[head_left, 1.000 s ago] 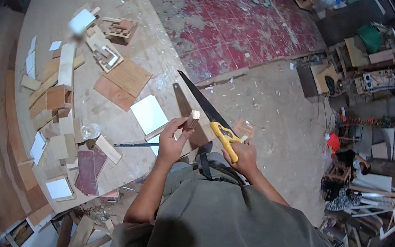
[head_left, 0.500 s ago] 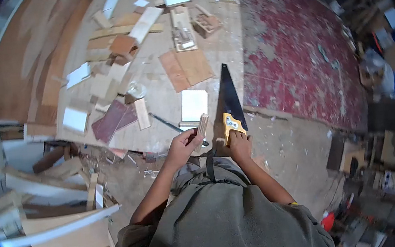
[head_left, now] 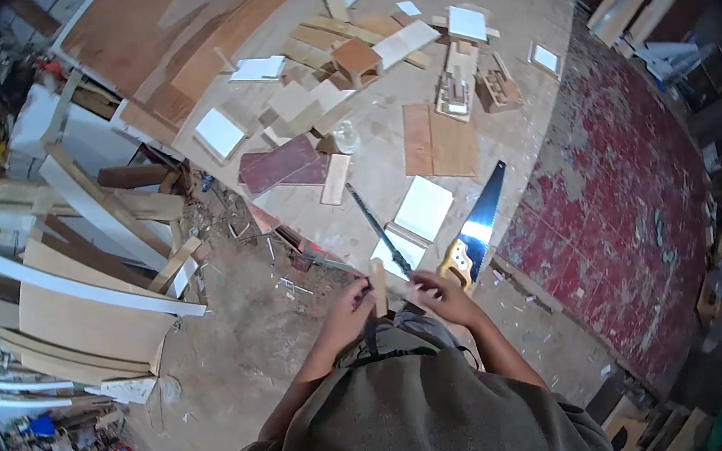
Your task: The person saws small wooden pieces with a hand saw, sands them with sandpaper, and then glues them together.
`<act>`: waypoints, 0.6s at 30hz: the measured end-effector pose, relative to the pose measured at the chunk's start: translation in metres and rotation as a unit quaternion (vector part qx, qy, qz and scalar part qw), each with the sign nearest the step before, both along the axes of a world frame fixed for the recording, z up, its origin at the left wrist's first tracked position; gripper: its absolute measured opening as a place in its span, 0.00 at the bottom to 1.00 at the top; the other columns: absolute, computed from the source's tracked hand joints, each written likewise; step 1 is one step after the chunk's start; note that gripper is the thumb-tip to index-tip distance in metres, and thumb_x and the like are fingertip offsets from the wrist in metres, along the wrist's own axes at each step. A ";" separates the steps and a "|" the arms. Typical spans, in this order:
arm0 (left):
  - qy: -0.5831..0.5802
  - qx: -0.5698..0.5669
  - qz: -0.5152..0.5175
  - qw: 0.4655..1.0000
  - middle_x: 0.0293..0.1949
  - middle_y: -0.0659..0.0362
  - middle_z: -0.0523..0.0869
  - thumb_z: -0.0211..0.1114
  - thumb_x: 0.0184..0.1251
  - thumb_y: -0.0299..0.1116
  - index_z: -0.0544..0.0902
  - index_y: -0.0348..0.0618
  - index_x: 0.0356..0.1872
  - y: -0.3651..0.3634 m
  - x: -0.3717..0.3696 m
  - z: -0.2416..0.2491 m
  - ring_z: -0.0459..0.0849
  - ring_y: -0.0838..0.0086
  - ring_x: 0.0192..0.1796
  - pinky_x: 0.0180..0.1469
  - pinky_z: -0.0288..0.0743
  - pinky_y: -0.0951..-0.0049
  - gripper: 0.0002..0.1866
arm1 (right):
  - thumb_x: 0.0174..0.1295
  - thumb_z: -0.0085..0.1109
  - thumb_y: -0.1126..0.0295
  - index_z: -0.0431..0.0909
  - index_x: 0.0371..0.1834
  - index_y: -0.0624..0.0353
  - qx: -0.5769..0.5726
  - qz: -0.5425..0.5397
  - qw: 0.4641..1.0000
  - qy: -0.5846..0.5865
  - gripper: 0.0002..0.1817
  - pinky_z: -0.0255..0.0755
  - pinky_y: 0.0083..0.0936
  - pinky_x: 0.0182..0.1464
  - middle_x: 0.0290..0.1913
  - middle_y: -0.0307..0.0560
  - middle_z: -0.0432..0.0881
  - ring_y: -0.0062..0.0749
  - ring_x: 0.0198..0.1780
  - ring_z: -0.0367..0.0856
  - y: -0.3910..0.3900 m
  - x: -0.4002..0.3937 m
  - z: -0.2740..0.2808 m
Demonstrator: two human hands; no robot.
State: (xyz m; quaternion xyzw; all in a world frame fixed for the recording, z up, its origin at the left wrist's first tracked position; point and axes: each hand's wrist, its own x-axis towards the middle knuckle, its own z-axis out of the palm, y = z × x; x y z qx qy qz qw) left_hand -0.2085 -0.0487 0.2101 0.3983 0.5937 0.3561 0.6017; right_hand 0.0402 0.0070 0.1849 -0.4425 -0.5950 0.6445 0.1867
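My left hand (head_left: 347, 317) is closed on a short strip of wood (head_left: 379, 286), held upright in front of my waist. Beside it, my right hand (head_left: 447, 298) has its bent fingers right at the near end of a thin dark rod (head_left: 376, 224); I cannot tell whether they grip it. The rod lies slanting across the table beside a white panel (head_left: 424, 209). Just beyond the right hand, a handsaw (head_left: 476, 235) with a yellow handle rests by the table edge, its blade pointing away from me.
The wooden table (head_left: 287, 207) bears brown boards (head_left: 441, 139), dark red pieces (head_left: 281, 165), a clear jar (head_left: 345, 137), small wooden assemblies (head_left: 457, 78) and many offcuts. Scrap wood and curved strips (head_left: 88, 277) crowd the floor at left. A worn red surface (head_left: 613, 221) lies at right.
My right hand has let go of the saw and moved left to the rod's end. My left hand keeps the wood strip, now lower and closer to my waist. The view has turned left.
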 end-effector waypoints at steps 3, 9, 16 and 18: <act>0.114 0.166 -0.015 0.979 0.52 0.52 0.81 0.65 0.71 0.36 0.78 0.31 0.52 0.002 0.003 -0.005 0.79 0.72 0.51 0.53 0.74 0.71 0.18 | 0.69 0.62 0.68 0.69 0.67 0.62 -0.097 0.047 0.977 0.186 0.25 0.74 0.24 0.52 0.52 0.44 0.80 0.23 0.51 0.77 -0.007 -0.038 0.028; 0.040 0.056 -0.032 0.997 0.53 0.58 0.81 0.65 0.71 0.34 0.77 0.38 0.59 0.042 -0.048 0.012 0.79 0.76 0.52 0.53 0.74 0.70 0.20 | 0.71 0.60 0.66 0.71 0.56 0.61 -0.124 -0.053 0.983 0.128 0.16 0.72 0.19 0.41 0.39 0.38 0.81 0.19 0.40 0.78 0.008 -0.064 0.018; 0.466 0.159 -0.044 0.869 0.64 0.46 0.75 0.73 0.58 0.41 0.75 0.44 0.63 0.184 -0.200 -0.083 0.64 0.48 0.72 0.73 0.57 0.49 0.32 | 0.71 0.58 0.67 0.67 0.47 0.58 -0.105 -0.150 0.975 0.128 0.11 0.73 0.22 0.43 0.38 0.41 0.81 0.22 0.42 0.80 0.025 -0.113 0.033; 0.544 0.156 -0.042 0.823 0.66 0.46 0.73 0.76 0.53 0.45 0.72 0.44 0.66 0.232 -0.242 -0.101 0.59 0.46 0.74 0.74 0.51 0.43 0.38 | 0.71 0.59 0.68 0.67 0.47 0.57 -0.060 -0.171 0.977 0.115 0.11 0.72 0.22 0.42 0.37 0.39 0.80 0.21 0.40 0.80 0.026 -0.133 0.032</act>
